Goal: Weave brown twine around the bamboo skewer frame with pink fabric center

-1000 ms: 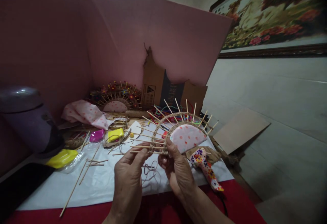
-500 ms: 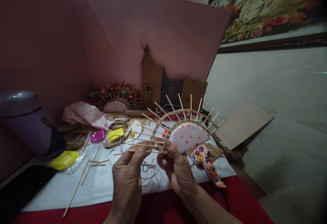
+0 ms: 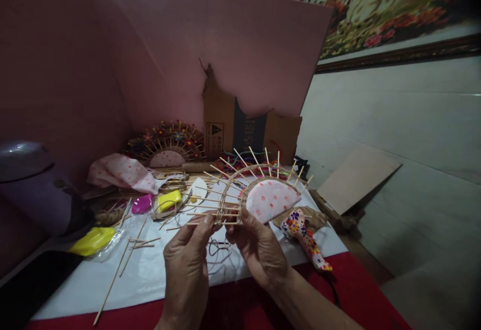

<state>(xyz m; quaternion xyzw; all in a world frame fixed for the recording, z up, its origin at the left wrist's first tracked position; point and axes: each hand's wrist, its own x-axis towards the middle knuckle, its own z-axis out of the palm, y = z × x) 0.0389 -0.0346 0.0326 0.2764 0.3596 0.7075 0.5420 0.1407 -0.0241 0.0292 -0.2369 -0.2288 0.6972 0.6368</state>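
Observation:
A half-round fan piece point(image 3: 268, 198) with a pink dotted fabric centre and wooden sticks radiating out is held up over the table. My right hand point(image 3: 259, 244) grips its lower left edge, thumb on the fabric. My left hand point(image 3: 188, 260) pinches the brown cord woven between the sticks at the piece's left end. Loose cord point(image 3: 220, 250) hangs below onto the white sheet.
A flower-patterned glue gun point(image 3: 305, 239) lies right of my hands. On the white sheet point(image 3: 150, 270) lie loose sticks, yellow and pink clay packets point(image 3: 169, 199) and a finished fan point(image 3: 167, 147). A purple container point(image 3: 33, 184) stands at left, cardboard boxes behind, a pink backdrop around.
The fan piece has tilted and dropped slightly, with both hands keeping their hold. The view has shifted a little to the right.

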